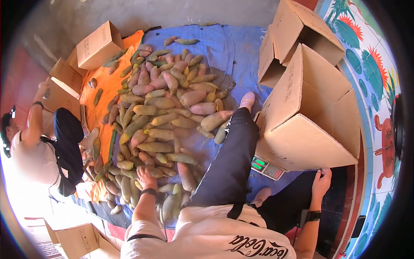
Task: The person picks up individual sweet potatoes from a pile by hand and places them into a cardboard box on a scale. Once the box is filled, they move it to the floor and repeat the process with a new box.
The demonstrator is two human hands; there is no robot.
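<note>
My left hand [147, 178] lies on the near edge of a big heap of green and pinkish radishes [160, 102], fingers stretched over the ones below it. My right hand [321, 182] is at the lower edge of a large open cardboard box [280, 144], its fingers bent against the cardboard. The box stands on a scale [266, 167] with a lit green display. How full the box is cannot be seen from here.
Blue cloth [215, 43] and orange cloth [102, 125] lie under the radishes. More cardboard boxes [302, 32] stand at the back right, others [98, 46] at the back left. Another person [39, 159] crouches at left. A painted tile wall [366, 64] runs along the right.
</note>
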